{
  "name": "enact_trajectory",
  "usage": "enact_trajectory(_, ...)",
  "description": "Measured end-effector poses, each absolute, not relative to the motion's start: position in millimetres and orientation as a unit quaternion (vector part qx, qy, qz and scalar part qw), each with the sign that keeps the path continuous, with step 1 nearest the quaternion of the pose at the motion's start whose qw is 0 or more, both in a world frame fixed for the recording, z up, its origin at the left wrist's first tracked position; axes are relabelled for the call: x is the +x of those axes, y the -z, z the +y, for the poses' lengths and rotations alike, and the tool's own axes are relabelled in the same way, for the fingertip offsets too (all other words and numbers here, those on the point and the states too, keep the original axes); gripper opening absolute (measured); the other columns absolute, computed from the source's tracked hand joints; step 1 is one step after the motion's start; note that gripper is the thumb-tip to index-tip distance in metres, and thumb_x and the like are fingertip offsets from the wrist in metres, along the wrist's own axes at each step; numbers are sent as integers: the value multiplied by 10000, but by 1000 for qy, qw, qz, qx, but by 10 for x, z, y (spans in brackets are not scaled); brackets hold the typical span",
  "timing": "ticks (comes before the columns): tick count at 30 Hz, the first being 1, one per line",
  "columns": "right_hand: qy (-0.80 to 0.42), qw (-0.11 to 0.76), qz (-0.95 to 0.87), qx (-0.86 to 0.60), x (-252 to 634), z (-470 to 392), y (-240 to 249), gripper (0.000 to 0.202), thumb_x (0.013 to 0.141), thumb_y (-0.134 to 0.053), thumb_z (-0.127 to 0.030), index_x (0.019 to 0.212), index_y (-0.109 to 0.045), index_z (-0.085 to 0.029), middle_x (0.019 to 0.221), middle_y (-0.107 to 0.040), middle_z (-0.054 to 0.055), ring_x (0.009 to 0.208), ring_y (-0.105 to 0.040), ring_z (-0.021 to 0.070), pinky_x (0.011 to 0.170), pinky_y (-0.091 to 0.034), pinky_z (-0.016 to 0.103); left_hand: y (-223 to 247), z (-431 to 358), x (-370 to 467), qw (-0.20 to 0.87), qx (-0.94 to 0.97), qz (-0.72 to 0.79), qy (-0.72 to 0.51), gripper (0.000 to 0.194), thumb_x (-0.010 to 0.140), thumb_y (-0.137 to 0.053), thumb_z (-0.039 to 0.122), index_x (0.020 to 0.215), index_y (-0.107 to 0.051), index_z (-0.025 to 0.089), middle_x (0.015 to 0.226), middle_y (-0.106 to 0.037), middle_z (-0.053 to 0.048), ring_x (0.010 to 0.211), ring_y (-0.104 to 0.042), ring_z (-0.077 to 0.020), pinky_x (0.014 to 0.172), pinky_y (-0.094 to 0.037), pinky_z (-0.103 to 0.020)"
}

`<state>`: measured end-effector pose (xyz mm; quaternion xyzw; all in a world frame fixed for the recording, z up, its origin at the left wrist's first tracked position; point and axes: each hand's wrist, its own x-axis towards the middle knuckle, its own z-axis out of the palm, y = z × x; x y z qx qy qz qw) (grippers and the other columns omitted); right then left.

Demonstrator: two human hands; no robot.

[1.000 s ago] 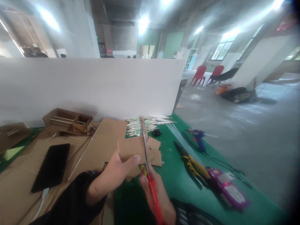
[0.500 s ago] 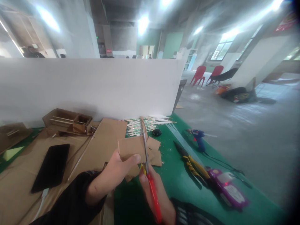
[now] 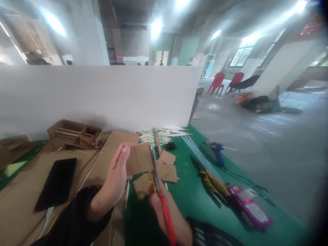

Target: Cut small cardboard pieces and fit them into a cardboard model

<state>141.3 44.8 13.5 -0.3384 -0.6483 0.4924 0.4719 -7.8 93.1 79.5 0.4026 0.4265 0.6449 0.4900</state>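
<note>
My left hand (image 3: 115,174) grips the left side of a brown cardboard piece (image 3: 139,159), its thumb raised along the edge. My right hand (image 3: 167,210) is wrapped round the red handle of a pair of scissors (image 3: 155,169). The scissors point up and away, and their blades stand at the right edge of the held piece. Several small cardboard cutouts (image 3: 169,173) lie on the green table (image 3: 189,191) beneath and to the right of the blades. Behind them are a bent cardboard strip (image 3: 157,141) and many thin white sticks (image 3: 146,136).
Pliers (image 3: 212,181), a purple device (image 3: 249,206) and a blue glue gun (image 3: 217,152) lie at the right. A black phone (image 3: 56,183) rests on cardboard sheets at the left, before a cardboard box (image 3: 69,132). A white panel (image 3: 102,95) stands behind.
My left hand and the cardboard have moved left and turned, away from between the blades. The scissors have tilted slightly left and lowered, uncovering more of the cutouts.
</note>
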Motion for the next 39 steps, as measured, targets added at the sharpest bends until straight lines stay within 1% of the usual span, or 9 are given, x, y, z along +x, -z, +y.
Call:
enact_trajectory(4,-493,472,-638,-358,1418,446,-107,310,963,-393,-486,1092,-517,-233,821,-559,31,657,-484,171,640,-455,304,-762,974,-107,463,459,430,-625,215,898,-575,428,894,-590,213,800,-568,26,774,-549,-119,660,-441,-179)
enact_trajectory(8,-506,457,-622,-385,1444,440,-106,325,956,-399,-517,1031,-540,-234,632,-486,-24,523,-423,145,543,-415,284,-806,982,-127,499,448,408,-620,230,858,-634,421,914,-565,210,806,-548,24,731,-522,-110,628,-445,-188)
enact_trajectory(13,-508,439,-638,-378,1461,428,-137,358,954,-382,-542,1079,-498,-228,696,-484,-23,541,-417,130,514,-380,266,-898,1004,-159,511,388,335,-690,198,808,-709,302,809,-540,200,857,-547,31,820,-538,-107,744,-482,-213)
enact_trajectory(19,-481,432,-663,-377,1468,434,-131,387,954,-345,-562,1056,-473,-212,770,-484,0,595,-425,134,523,-375,264,-903,999,-156,566,346,320,-676,135,828,-702,253,811,-583,192,784,-518,57,650,-519,-49,612,-495,-135)
enact_trajectory(24,-482,437,-658,-379,1467,463,-115,398,958,-343,-558,1096,-483,-212,743,-483,-11,563,-416,125,504,-369,255,-924,981,-160,569,332,306,-687,109,783,-718,165,797,-614,196,806,-596,59,728,-605,-89,699,-575,-232)
enact_trajectory(28,-492,451,-639,-383,1458,453,-103,381,942,-404,-550,1083,-517,-214,726,-514,-11,543,-431,123,489,-382,247,-895,977,-157,577,344,325,-666,108,720,-729,166,682,-629,149,745,-673,2,755,-654,-160,758,-571,-323)
enact_trajectory(30,-490,467,-618,-399,1457,441,-86,377,932,-428,-552,1044,-541,-210,742,-538,1,566,-460,133,502,-401,250,-868,978,-136,571,341,354,-657,123,683,-736,163,658,-618,143,711,-674,-8,729,-649,-167,735,-558,-320)
enact_trajectory(35,-492,535,-531,-435,1484,481,-28,304,927,-481,-500,958,-569,-211,710,-536,-9,553,-461,137,492,-417,256,-814,954,-57,582,432,408,-555,200,680,-720,160,859,-631,161,797,-675,-10,666,-614,-141,585,-489,-236)
enact_trajectory(39,-487,596,-477,-424,1544,580,-44,254,908,-543,-441,802,-563,-211,687,-556,-8,614,-531,156,590,-473,277,-778,892,2,599,558,364,-444,313,746,-682,144,1042,-589,179,951,-681,-48,844,-637,-190,732,-506,-284)
